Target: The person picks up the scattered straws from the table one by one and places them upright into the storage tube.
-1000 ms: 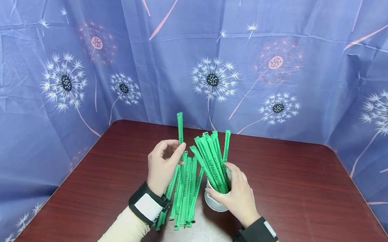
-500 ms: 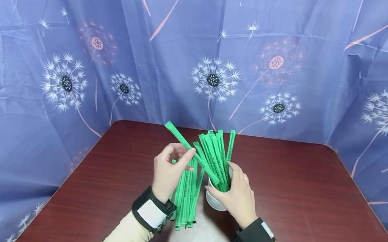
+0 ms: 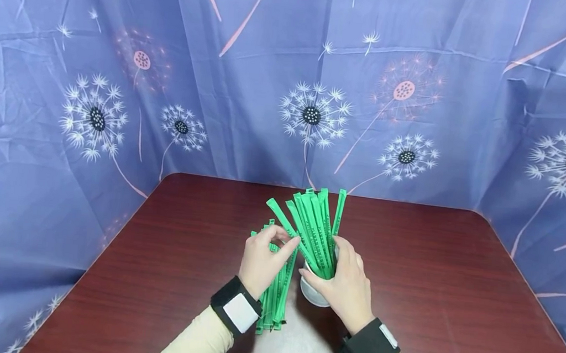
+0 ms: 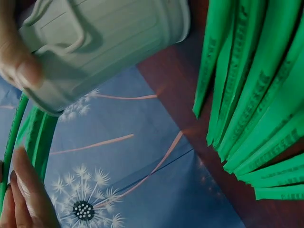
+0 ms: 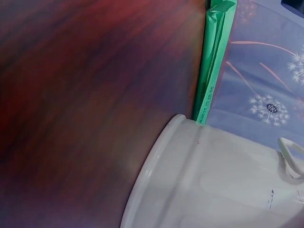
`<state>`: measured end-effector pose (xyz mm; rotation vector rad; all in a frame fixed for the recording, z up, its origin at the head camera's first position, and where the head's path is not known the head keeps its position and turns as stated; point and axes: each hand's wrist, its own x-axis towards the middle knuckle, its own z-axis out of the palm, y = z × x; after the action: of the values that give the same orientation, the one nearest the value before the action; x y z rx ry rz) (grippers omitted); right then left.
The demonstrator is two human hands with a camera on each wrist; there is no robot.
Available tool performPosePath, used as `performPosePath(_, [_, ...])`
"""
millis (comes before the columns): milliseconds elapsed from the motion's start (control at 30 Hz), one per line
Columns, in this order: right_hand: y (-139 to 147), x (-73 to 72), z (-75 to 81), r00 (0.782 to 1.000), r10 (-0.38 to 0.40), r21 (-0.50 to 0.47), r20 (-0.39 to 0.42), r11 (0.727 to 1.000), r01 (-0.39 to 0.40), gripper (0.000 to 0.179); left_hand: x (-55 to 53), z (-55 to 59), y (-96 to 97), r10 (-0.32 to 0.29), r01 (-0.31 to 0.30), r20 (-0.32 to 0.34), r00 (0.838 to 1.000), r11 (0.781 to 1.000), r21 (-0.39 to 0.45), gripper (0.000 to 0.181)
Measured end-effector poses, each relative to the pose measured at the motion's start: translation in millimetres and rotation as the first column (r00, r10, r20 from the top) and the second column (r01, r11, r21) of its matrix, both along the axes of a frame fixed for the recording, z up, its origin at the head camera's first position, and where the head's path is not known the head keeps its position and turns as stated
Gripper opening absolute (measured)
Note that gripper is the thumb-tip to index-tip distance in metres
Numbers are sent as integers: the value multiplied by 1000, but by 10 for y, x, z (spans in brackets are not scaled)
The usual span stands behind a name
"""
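Observation:
My left hand (image 3: pixel 263 261) pinches a green paper-wrapped straw (image 3: pixel 278 214) between thumb and fingers. The straw slants, its lower end down among the bunch of green straws (image 3: pixel 313 223) standing in a white pail (image 3: pixel 312 296). Wrapped around the pail's right side near the rim, my right hand (image 3: pixel 351 287) holds it. In the left wrist view, the pail (image 4: pixel 114 57) shows its side handle (image 4: pixel 78 31). A pile of more green straws (image 3: pixel 273 303) lies left of the pail, partly hidden beneath the left hand and forearm.
All of this is on a dark reddish wooden table (image 3: pixel 430 277). A blue cloth (image 3: pixel 248 113) printed with dandelions hangs along its back and sides. Black wrist straps (image 3: pixel 374 347) are on both arms.
My left hand has carried a straw rightward from the pile, tilting it and lowering its end into the pail. The right hand keeps its hold on the pail, almost still.

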<state>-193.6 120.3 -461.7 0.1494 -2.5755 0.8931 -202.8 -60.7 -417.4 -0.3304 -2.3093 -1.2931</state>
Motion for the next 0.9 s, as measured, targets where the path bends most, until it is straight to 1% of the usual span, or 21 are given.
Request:
performPosePath(167, [-27, 11, 8, 1000, 8, 2, 5, 1000, -8, 96, -16, -57, 34, -12, 18, 66, 998, 996, -91, 15])
performPosePath(267, [-35, 39, 31, 998, 34, -6, 45, 999, -34, 97, -19, -94, 47, -7, 20, 95, 995, 991, -134, 16])
performPosePath(333, [-28, 63, 63, 994, 69, -18, 89, 998, -67, 98, -18, -109, 48, -6, 22, 106, 994, 988, -154, 16])
performPosePath(400, [-3, 87, 107, 982, 122, -42, 141, 992, -117, 98, -22, -122, 43, -8, 27, 115, 993, 985, -170, 16])
performPosePath(433, [18, 97, 130, 973, 157, -56, 167, 987, -150, 99, -22, -119, 42, -11, 33, 123, 992, 984, -174, 16])
performPosePath(500, [80, 109, 180, 947, 237, -94, 217, 971, -221, 99, -28, -117, 33, -23, 47, 131, 991, 982, -182, 16])
performPosePath(567, [162, 108, 211, 914, 321, -142, 247, 945, -294, 100, -33, -109, 18, -35, 62, 144, 989, 980, -190, 17])
performPosePath(667, [299, 84, 219, 861, 440, -248, 255, 890, -382, 102, -42, -91, -23, -52, 88, 179, 982, 976, -199, 19])
performPosePath(733, [374, 60, 202, 823, 510, -339, 250, 842, -419, 104, -47, -79, -68, -51, 96, 215, 975, 974, -204, 23])
performPosePath(800, [423, 31, 185, 790, 563, -430, 243, 792, -433, 105, -57, -68, -126, -35, 90, 254, 967, 974, -208, 29])
performPosePath(900, [443, -5, 167, 766, 599, -511, 233, 746, -427, 105, -86, -59, -234, 12, 52, 294, 956, 976, -211, 33])
